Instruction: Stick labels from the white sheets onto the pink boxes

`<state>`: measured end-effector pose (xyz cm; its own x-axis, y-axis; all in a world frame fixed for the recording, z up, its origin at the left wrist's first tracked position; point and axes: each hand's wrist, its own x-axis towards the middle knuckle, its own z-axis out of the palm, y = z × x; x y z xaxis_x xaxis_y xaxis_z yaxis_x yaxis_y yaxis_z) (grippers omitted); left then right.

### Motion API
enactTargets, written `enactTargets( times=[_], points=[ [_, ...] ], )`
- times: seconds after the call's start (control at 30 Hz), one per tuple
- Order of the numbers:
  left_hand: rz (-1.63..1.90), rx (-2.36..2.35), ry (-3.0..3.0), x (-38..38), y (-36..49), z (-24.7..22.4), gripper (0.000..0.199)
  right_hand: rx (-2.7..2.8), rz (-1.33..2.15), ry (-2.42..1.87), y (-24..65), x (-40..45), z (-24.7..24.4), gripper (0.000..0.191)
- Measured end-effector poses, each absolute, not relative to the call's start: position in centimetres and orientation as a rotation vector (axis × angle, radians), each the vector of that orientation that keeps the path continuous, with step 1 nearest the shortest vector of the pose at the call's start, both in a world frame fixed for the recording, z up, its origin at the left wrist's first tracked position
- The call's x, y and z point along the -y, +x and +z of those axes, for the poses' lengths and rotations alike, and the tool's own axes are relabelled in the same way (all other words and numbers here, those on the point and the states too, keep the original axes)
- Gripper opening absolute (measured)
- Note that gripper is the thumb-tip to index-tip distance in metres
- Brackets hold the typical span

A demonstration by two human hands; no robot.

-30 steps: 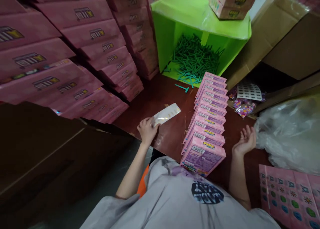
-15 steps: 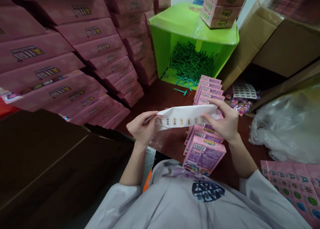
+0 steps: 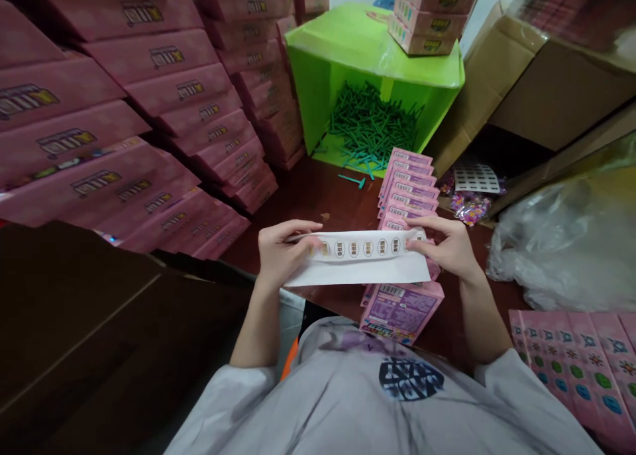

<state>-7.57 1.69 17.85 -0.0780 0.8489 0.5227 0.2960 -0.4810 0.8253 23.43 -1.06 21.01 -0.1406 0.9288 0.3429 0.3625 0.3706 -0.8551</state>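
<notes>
A white sticker sheet (image 3: 358, 273) is stretched between both hands, folded so that a row of round printed stickers faces up. My left hand (image 3: 283, 253) pinches its left end between thumb and fingers. At the other end, my right hand (image 3: 447, 246) grips the sheet the same way. Beneath the sheet and my right hand runs a row of overlapping pink and purple boxes (image 3: 401, 306), partly covered by the paper.
Tall stacks of pink cartons (image 3: 163, 57) rise at the left. A lime-green box (image 3: 422, 71) holding green plastic pieces (image 3: 372, 120) stands behind, near one loose piece (image 3: 352, 181). Clear plastic bags (image 3: 571, 243) and pink printed packs (image 3: 581, 369) lie at right.
The sheet has come down slightly toward me and opened out, showing a blank white lower part and a flatter sticker row. Both hands have lowered a little with it. The view has shifted slightly.
</notes>
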Motion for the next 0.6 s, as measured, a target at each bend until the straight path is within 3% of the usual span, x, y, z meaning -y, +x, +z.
enactTargets(
  times=[0.07,0.13,0.37,0.6],
  points=[
    [1.462,-1.148,1.788,-1.6,-7.9,17.9,0.031,1.679,0.676,-1.257,23.8,1.1,20.6,0.018],
    [1.326,-1.161,1.817,-1.4,-8.0,17.8,0.044,1.605,0.697,-1.299,24.1,1.1,20.2,0.016],
    [1.258,-1.407,1.703,-1.2,-6.9,17.4,0.024,1.502,0.600,-1.334,24.4,1.5,19.7,0.006],
    [1.367,-1.518,1.680,-1.4,-6.9,17.7,0.020,1.631,0.540,-1.351,24.0,1.2,19.9,0.012]
  ],
)
